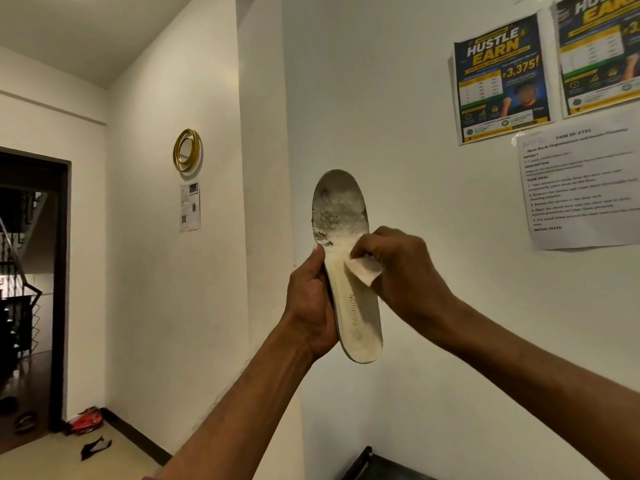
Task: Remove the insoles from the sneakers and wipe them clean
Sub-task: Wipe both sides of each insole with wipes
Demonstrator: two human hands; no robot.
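A worn cream insole (341, 216) is held upright in front of the white wall, toe end up. Its toe area is grey and flaking, and the word FASHION is printed near the heel. My left hand (310, 303) grips its left edge at mid length, thumb on the front. My right hand (398, 271) pinches a small white wipe (363, 270) and presses it against the middle of the insole. No sneakers are in view.
Two posters (502, 81) and a printed task sheet (578, 188) hang on the wall at right. A gold round mirror (187, 150) hangs on the left wall. A dark doorway (31, 271) opens at far left, with a red item (86, 420) on the floor. A dark rack corner (367, 462) shows below.
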